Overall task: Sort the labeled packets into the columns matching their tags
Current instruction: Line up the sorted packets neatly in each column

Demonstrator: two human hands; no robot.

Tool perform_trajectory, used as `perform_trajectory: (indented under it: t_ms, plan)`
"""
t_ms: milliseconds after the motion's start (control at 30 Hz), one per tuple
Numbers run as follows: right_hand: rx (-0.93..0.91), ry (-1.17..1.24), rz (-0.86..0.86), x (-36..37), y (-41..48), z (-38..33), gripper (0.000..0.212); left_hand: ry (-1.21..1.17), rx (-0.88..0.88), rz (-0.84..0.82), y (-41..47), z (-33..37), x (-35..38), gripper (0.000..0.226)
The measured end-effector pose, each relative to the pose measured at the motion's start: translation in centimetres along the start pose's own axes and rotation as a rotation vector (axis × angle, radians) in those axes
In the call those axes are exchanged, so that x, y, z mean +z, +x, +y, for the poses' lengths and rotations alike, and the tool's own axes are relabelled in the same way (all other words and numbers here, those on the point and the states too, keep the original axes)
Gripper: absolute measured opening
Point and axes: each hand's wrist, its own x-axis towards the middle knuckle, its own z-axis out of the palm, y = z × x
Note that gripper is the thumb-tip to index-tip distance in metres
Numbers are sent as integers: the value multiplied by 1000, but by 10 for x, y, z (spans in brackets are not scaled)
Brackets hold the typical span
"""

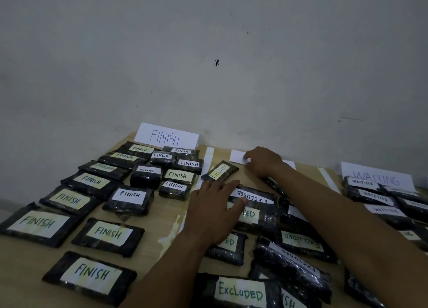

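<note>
1. On the left of the desk (166, 215), the packets tagged FINISH (108, 234) lie in rows below the FINISH sign (166, 137), which leans on the wall.
2. A white strip (209, 155) marks the border to the middle column.
3. Just right of the strip lies the slanted packet (220, 171) tagged EXCLUDED. Its long axis runs diagonally, near-left to far-right, and its near-left corner seems to touch the strip.
4. The left hand (215, 212) lies open and flat on the middle column's packets, fingers spread. Its fingertips are just beside the slanted packet's near end, and its thumb rests on the upside-down tag (252, 195) of another EXCLUDED packet.
5. The right hand (262, 160) is at the far end of the column, fingers bent down onto a white card (237, 156). I cannot tell whether it pinches the card or only presses it.
6. The slanted packet sits between the two hands, ahead of the left one and to the near-left of the right one. The left hand looks the nearer, so squaring the packet into its column would likely fall to it.
7. At the bottom edge, a tag ending in SH (289, 303) shows among the EXCLUDED packets, possibly a stray FINISH one.
8. Far right, the WAITING packets (370, 195) lie below the WAITING sign (377, 178).
</note>
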Motion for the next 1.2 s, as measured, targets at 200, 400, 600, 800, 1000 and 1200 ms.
perform_trajectory:
  t_ms: [200,400,600,800,1000,1200]
  plan:
    - [-9,97,-18,-4,5,-1,14,-11,4,3,0,-1,1,75]
    - [-339,230,-105,-5,0,-30,57,-2,19,17,0,2,-1,70]
    - [-359,-53,22,-1,-8,-24,43,0,-5,-3,0,1,0,74]
    - [-197,146,80,-2,-5,-19,51,8,-16,-9,0,3,-2,75]
    - [-136,229,46,-4,-12,-21,58,-12,-19,-25,-1,4,-4,63]
    - [32,282,87,-36,-40,26,58,-18,-16,-21,1,3,-4,52]
